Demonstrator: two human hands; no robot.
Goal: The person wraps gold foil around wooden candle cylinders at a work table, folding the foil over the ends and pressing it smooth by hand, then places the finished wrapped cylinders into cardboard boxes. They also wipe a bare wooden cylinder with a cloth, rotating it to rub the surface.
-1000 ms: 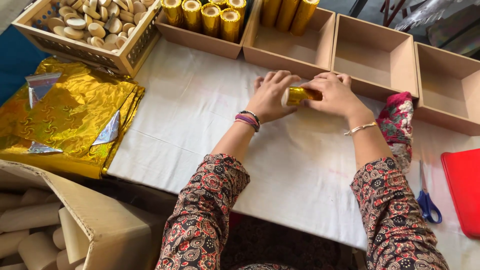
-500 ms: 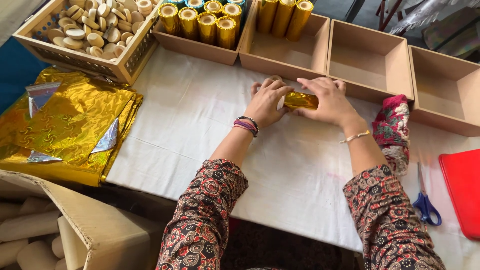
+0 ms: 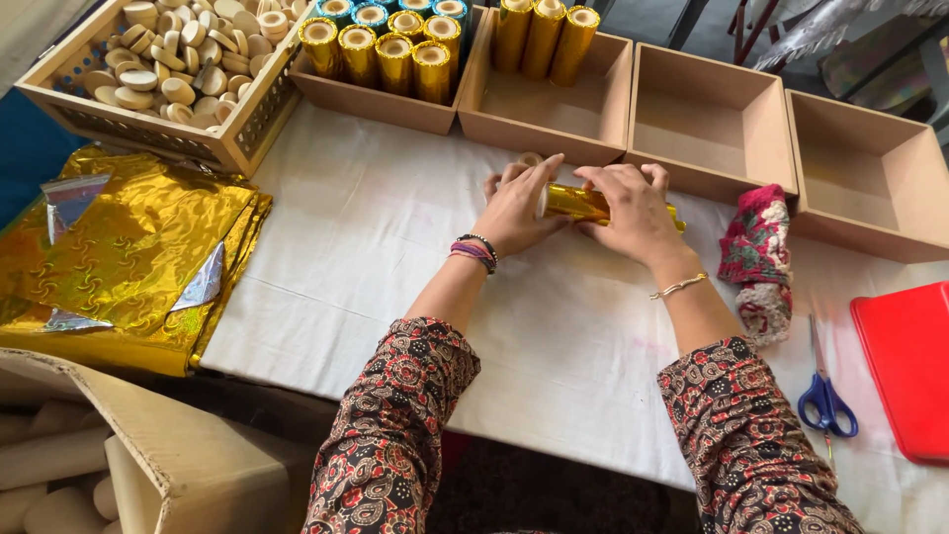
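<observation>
While both hands, left hand (image 3: 516, 206) and right hand (image 3: 633, 208), are clamping a gold foil-wrapped tube (image 3: 578, 203), it is lying on the white cloth-covered table (image 3: 376, 247), near the far cardboard boxes (image 3: 707, 124).

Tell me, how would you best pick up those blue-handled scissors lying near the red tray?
Probably by the handles. The scissors lie flat on the white cloth, blue loops toward the person, blades pointing away. Come from above with the right hand, the nearer one, and put the grip around the loops; they give more to hold than the thin blades.

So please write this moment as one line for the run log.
left hand: on gold tube | right hand: on gold tube | tube: lying on white cloth | nearby: scissors
</observation>
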